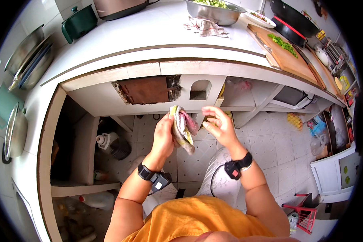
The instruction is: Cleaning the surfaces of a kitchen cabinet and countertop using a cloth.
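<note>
A folded cleaning cloth [183, 128], striped in yellow, white and pink, is gripped by my left hand [165, 131] in front of my body. To its right, my right hand [219, 125] is raised with fingers apart and nothing in it. A small gap lies between that hand and the cloth. Both hands are below the counter edge, over the tiled floor [199, 154]. A second cloth, crumpled and checked [205, 27], lies on the white countertop [145, 33] beside a steel basin [214, 12] of chopped green vegetables.
A wooden cutting board [290, 62] with chopped greens lies at the right, near a black wok [295, 18]. At the left stand steel basins [27, 51] and a green pot [80, 24]. A plastic jug [113, 145] sits under the counter. A red stool [304, 211] is at lower right.
</note>
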A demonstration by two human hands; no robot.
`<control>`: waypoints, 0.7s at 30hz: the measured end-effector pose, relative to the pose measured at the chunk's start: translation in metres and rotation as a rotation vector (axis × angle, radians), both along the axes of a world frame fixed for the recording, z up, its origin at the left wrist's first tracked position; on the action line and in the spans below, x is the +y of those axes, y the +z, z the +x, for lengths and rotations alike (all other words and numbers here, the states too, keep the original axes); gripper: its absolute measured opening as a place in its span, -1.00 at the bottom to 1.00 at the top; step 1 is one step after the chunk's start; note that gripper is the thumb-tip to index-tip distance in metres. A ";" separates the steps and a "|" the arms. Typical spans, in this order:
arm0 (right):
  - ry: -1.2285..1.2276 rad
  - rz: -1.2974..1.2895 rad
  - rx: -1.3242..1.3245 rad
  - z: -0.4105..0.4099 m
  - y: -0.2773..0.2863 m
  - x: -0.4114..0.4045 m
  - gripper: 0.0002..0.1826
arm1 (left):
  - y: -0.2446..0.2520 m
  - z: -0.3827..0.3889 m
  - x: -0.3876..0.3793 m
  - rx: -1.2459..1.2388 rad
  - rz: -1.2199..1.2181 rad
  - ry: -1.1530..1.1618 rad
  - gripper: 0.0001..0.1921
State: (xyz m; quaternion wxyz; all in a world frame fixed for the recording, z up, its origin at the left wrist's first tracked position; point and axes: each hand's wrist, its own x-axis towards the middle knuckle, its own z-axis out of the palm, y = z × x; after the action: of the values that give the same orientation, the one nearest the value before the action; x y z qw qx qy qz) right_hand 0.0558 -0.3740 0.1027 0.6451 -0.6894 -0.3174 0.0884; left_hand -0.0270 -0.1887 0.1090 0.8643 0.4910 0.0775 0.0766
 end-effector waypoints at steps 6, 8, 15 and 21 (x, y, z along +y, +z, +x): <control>0.432 0.116 0.554 0.007 -0.024 -0.001 -0.42 | -0.002 -0.008 -0.004 -0.054 -0.040 -0.124 -0.70; 0.251 -0.155 0.603 0.008 -0.030 -0.003 -0.44 | 0.002 -0.008 -0.007 -0.065 -0.066 -0.111 -0.69; -0.028 0.025 0.533 0.002 -0.040 0.003 -0.58 | -0.018 -0.007 -0.015 -0.091 0.045 -0.046 -0.59; -0.011 0.007 0.194 -0.021 -0.030 0.016 -0.82 | -0.030 -0.010 -0.022 -0.084 0.079 -0.068 -0.58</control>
State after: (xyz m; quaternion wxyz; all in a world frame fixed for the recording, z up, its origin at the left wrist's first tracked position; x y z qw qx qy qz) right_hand 0.0349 -0.3582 0.0724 0.6759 -0.6769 -0.2498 0.1500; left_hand -0.0367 -0.2102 0.0787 0.8487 0.5236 0.0214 0.0706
